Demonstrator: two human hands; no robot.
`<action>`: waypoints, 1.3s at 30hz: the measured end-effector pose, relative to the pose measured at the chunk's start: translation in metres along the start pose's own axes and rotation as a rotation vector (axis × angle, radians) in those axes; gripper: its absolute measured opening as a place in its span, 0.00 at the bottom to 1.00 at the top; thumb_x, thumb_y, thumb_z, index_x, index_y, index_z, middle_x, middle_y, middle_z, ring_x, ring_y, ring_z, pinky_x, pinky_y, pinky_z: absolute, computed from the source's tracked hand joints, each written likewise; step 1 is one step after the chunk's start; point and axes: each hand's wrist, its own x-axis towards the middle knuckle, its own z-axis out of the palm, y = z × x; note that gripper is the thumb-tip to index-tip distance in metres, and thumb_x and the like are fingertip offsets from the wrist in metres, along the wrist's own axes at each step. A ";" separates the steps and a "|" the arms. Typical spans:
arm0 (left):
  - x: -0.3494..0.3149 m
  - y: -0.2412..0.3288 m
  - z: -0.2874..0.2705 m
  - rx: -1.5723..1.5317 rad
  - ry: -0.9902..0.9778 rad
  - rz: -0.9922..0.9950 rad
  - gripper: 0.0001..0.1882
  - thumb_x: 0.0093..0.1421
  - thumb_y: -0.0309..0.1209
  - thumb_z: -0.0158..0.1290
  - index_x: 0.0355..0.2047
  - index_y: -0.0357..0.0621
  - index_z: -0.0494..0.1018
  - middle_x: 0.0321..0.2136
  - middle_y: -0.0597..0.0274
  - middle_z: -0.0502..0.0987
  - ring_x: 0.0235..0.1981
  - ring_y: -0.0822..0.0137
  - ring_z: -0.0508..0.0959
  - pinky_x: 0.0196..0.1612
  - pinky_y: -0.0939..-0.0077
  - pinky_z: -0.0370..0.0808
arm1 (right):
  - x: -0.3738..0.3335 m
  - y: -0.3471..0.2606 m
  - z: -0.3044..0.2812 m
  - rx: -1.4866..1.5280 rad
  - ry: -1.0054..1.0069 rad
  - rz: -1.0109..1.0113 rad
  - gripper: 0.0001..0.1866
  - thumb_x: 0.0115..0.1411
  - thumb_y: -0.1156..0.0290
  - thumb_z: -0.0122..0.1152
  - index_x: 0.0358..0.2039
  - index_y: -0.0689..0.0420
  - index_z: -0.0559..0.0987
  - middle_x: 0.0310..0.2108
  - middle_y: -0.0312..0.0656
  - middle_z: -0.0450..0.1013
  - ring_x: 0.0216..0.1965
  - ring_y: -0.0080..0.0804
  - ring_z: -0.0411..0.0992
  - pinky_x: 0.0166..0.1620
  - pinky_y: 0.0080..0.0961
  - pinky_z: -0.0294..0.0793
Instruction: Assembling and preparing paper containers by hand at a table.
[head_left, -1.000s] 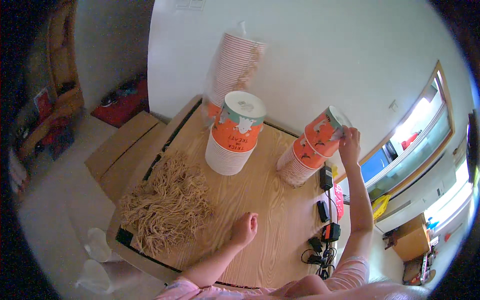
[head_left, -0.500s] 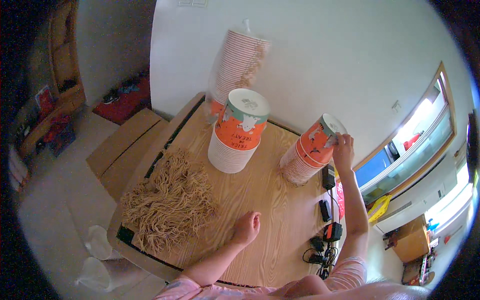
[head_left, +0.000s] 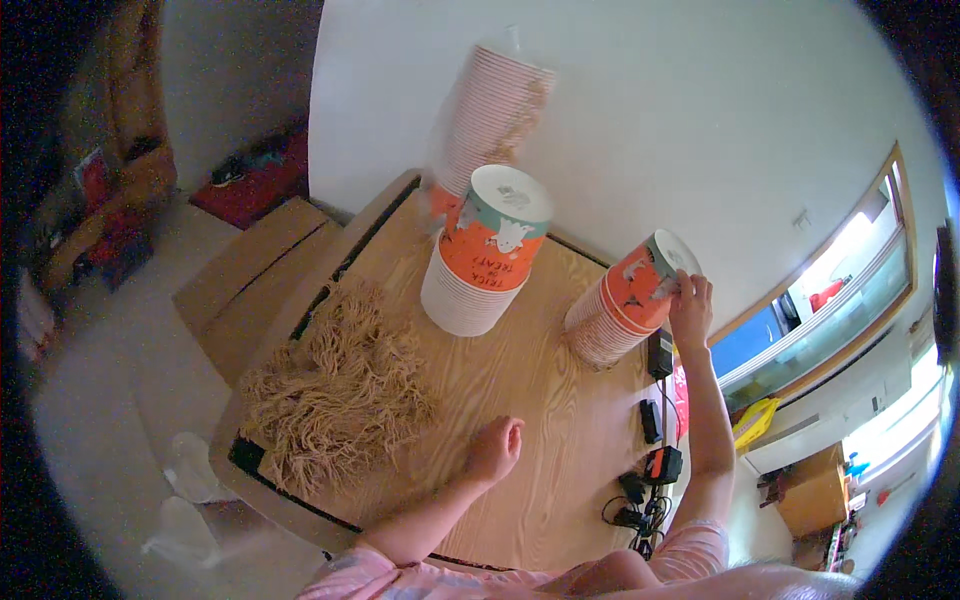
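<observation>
My right hand [head_left: 690, 307] is at the upper right side of an upside-down orange and green paper bucket [head_left: 640, 286], its fingers bent over the edge of the white base. That bucket tops a leaning stack of nested buckets [head_left: 598, 330] with pale rims. My left hand [head_left: 494, 448] rests near the table's front in a loose fist, with nothing visible in it. Beyond it stands another upside-down stack of paper buckets [head_left: 490, 240], printed with a white ghost-like figure. Left of my left hand lies a heap of tan crinkled strands [head_left: 340, 395].
A taller bucket stack in clear plastic [head_left: 495, 115] stands by the wall. Black adapters and cables [head_left: 645, 490] line the right edge of the wooden table [head_left: 540, 400]. A cardboard box [head_left: 255, 285] and whitish translucent bags [head_left: 185, 530] are on the floor at left.
On the right stack, the top bucket has slid down over the buckets beneath it, with my right hand still at its base edge. My left hand stays in place. The view has shifted slightly.
</observation>
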 end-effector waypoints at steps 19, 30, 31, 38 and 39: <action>0.002 0.008 -0.006 -0.002 -0.012 -0.029 0.05 0.52 0.22 0.48 0.31 0.40 0.69 0.25 0.52 0.74 0.28 0.52 0.75 0.30 0.62 0.71 | -0.009 -0.001 0.006 0.021 0.026 -0.030 0.23 0.47 0.79 0.53 0.47 0.55 0.69 0.40 0.46 0.66 0.43 0.47 0.65 0.42 0.39 0.71; -0.002 -0.004 0.003 -0.004 0.016 -0.041 0.05 0.52 0.23 0.50 0.31 0.41 0.69 0.25 0.52 0.74 0.26 0.52 0.74 0.29 0.62 0.71 | -0.014 -0.015 0.000 0.049 -0.022 -0.081 0.30 0.49 0.75 0.49 0.57 0.57 0.61 0.47 0.54 0.62 0.49 0.53 0.60 0.54 0.42 0.62; -0.003 -0.003 0.003 -0.009 0.019 -0.044 0.05 0.52 0.23 0.50 0.31 0.41 0.69 0.25 0.52 0.74 0.26 0.52 0.74 0.29 0.62 0.71 | -0.014 -0.015 -0.001 0.107 -0.036 -0.076 0.32 0.49 0.75 0.50 0.57 0.57 0.60 0.48 0.55 0.61 0.50 0.54 0.59 0.56 0.43 0.60; 0.064 0.000 0.084 0.038 0.071 0.098 0.06 0.53 0.30 0.50 0.30 0.42 0.71 0.25 0.52 0.74 0.26 0.51 0.74 0.30 0.58 0.71 | -0.007 0.006 -0.029 0.278 -0.168 -0.223 0.37 0.41 0.76 0.62 0.55 0.58 0.63 0.52 0.52 0.61 0.53 0.50 0.58 0.56 0.40 0.60; 0.086 -0.014 0.104 0.028 -0.006 0.038 0.07 0.54 0.32 0.50 0.29 0.42 0.71 0.25 0.51 0.74 0.27 0.50 0.74 0.30 0.58 0.71 | -0.008 0.006 -0.027 0.298 -0.140 -0.280 0.36 0.41 0.75 0.63 0.54 0.57 0.64 0.52 0.51 0.61 0.54 0.49 0.58 0.56 0.40 0.60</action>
